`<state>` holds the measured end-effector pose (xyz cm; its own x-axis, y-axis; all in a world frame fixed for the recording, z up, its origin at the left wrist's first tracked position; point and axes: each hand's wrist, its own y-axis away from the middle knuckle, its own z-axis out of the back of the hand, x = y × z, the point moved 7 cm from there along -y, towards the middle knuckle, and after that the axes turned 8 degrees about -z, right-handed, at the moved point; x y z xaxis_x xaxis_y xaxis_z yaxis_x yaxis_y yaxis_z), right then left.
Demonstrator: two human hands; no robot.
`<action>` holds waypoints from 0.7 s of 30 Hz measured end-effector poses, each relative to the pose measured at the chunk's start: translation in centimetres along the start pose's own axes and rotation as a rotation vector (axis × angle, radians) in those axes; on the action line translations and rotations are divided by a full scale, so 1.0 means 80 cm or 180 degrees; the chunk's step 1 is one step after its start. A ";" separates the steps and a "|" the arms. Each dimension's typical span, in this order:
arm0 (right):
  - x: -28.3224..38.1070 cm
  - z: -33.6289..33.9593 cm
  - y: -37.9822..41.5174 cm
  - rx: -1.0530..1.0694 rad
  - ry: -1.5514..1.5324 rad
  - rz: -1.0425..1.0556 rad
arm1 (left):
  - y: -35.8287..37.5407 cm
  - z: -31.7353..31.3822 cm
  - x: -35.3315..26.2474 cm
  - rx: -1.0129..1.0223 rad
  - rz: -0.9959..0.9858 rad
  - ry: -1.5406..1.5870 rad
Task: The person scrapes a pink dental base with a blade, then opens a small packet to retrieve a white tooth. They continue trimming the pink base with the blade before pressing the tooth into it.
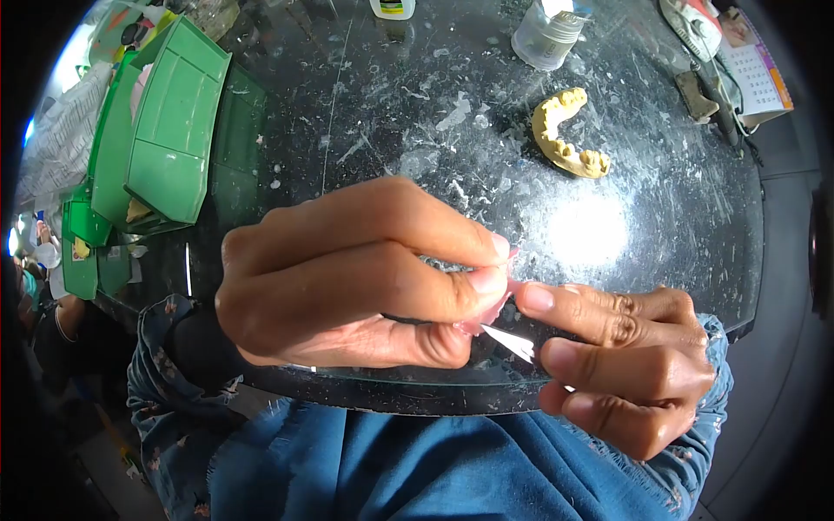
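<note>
My left hand (365,278) is closed around a small pink piece (493,314), pinched between the fingertips and thumb near the middle of the view. My right hand (630,360) is closed on a pointed, shiny white blade-like tool (511,341), whose tip meets the pink piece close to my left thumb. The right index fingertip is at the pink piece's right side. Much of the piece is hidden behind my fingers. Beyond my hands, a yellowish horseshoe-shaped dental cast (560,135) lies on the dark table.
Green plastic bins (174,122) stand at the left on the scratched dark table (391,122). A clear cup (546,39) and a white bottle (393,9) are at the back. A calendar (754,82) stands at the back right. Part of another person's arm (67,317) shows at far left.
</note>
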<state>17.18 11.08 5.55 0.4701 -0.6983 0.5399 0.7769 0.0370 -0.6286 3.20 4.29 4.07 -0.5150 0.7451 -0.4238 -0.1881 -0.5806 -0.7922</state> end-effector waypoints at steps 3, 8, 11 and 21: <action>0.000 -0.002 0.002 0.0037 0.0044 -0.0113 | 0.000 0.000 -0.002 0.0096 0.0014 0.0031; -0.001 -0.002 0.002 0.0004 -0.0042 -0.0240 | 0.000 0.000 -0.007 0.0143 -0.0013 -0.0027; -0.003 0.001 0.001 -0.0056 -0.0141 -0.0381 | -0.001 0.003 -0.010 0.0219 -0.0194 -0.0042; -0.010 0.004 0.002 -0.0415 0.0010 0.0026 | -0.002 0.002 -0.021 0.0118 -0.0573 -0.0452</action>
<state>17.07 11.87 5.14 0.4747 -0.7005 0.5328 0.7118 -0.0504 -0.7005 3.94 3.09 4.99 -0.5825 0.7856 -0.2088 -0.3170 -0.4561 -0.8316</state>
